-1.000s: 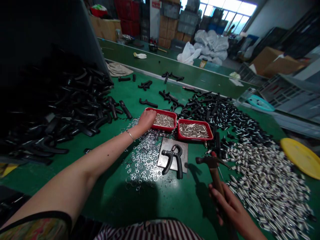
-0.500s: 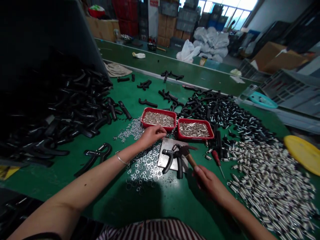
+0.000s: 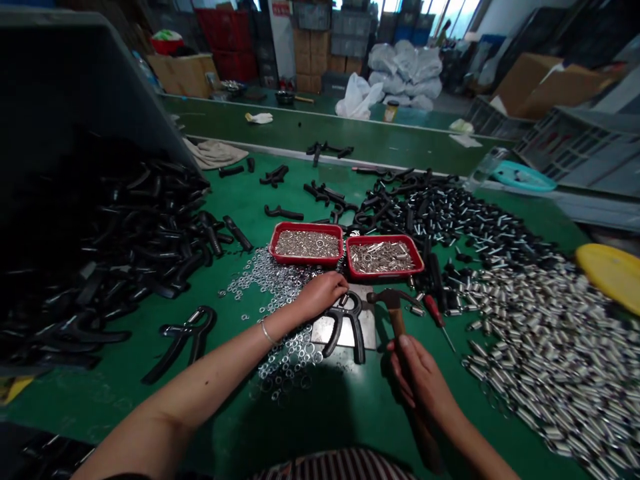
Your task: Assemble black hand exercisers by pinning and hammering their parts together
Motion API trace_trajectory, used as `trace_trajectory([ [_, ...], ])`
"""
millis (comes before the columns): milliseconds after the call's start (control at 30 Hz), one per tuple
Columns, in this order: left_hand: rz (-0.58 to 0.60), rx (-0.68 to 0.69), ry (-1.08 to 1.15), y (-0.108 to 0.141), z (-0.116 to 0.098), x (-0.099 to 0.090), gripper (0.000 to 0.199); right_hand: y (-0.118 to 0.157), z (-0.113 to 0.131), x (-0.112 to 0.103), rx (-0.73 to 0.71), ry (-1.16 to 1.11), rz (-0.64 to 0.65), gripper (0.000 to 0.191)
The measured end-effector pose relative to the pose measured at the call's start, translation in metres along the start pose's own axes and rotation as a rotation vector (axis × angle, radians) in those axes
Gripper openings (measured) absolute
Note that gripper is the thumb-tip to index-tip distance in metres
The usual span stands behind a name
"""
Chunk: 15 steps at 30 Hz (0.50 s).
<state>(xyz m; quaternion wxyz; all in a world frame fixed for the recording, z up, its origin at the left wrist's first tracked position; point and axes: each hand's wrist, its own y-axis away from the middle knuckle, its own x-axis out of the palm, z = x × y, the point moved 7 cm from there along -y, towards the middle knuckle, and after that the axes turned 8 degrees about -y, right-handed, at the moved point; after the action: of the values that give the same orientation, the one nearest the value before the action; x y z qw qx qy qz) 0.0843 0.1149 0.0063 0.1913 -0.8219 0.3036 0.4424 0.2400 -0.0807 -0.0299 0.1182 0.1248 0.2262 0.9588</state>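
Hammer in right hand, left fingers at the hand grip on the plate.
Left hand, fingers pinched nearly together at the top of the black hand grip, probably placing or steadying a small part; can't tell if anything is between them. Right hand is closed round the handle of the hammer, head beside the grip, likely for a short tap. Grip lies on the metal plate, presumably a hard backing that spares the green bench. Red trays of small parts sit just beyond, seemingly for quick reach. Left fingertips partly hide the grip's top; plate's far edge partly covered; black pieces inside the dark bin too dark to separate.
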Motion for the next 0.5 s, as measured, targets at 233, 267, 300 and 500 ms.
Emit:
trace_trajectory([
  [233,0.029,0.024,-0.129,-0.002,-0.008,0.002,0.015,-0.003,-0.002,0.001,0.005,0.0,0.035,0.044],
  [267,0.024,0.049,-0.195,-0.001,-0.012,0.003,0.016,-0.002,-0.002,0.001,0.007,0.006,0.036,0.044],
  [300,0.012,0.086,-0.277,0.0,-0.016,0.003,0.017,-0.001,-0.002,0.001,0.012,0.013,0.039,0.044],
  [500,-0.045,0.406,-0.683,0.008,-0.041,0.02,0.026,0.001,0.011,-0.002,-0.003,0.151,0.052,0.046],
])
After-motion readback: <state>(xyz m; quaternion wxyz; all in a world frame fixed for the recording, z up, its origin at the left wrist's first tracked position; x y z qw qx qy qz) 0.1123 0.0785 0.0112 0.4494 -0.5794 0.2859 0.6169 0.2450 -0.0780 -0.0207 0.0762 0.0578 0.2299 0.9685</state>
